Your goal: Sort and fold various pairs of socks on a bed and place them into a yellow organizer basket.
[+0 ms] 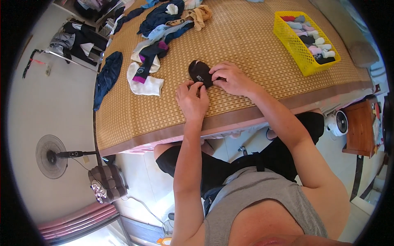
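A bed covered by a woven mat (242,45) carries a yellow basket (290,46) toward its right edge. Near the middle of the near edge, the right hand (234,79) pinches the right side of a dark sock (198,73); the left hand (192,101) touches its near end, grip unclear. The sock lies diagonally, rounded end toward the bed's far left corner.

A bed (139,149) topped by a tan woven mat (242,41) stands over a pale tiled floor (143,178). A pedestal fan (51,156) is near the plain, pale wall (45,106) at left; at right, a small white fan (338,123) sits beside a reddish-brown wooden cabinet (358,125).
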`<state>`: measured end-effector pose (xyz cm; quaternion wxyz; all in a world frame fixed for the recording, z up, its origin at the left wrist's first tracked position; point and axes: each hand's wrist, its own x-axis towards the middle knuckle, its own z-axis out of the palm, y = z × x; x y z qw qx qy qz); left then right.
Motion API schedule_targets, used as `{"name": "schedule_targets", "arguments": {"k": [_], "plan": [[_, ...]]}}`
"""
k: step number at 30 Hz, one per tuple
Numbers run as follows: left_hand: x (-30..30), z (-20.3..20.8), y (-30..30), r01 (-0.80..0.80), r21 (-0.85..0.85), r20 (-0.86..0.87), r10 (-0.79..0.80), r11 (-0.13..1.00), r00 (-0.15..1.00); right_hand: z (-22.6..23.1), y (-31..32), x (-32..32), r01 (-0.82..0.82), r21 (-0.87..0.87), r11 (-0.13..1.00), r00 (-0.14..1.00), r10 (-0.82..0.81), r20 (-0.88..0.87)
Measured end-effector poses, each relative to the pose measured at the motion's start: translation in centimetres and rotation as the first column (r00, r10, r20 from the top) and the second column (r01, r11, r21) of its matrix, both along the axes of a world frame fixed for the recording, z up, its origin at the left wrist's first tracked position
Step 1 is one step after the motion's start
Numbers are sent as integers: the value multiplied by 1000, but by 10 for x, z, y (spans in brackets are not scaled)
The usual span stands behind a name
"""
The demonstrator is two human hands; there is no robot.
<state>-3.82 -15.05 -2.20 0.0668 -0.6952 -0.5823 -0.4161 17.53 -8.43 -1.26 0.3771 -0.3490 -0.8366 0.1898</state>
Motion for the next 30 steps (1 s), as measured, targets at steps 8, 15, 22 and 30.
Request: {"name": "schedule_targets", "arguments": {"k": [8,15,22,30], "plan": [[5,0,0,-77,-70,-7,77,995,997,5,-2,-8,19,20,1000,999,-18,-32],[11,2,11,-139,-98,-40,136,985,990,5,2,-6,-71,231,970,997,65,36],[9,5,21,-179,-194,-86,165,965,983,-2,18,-13,-93,137,986,992,80,98],[5,3,14,-31,-36,88,34,999,996,1,18,-19,95,57,994,980,-103,168]]}}
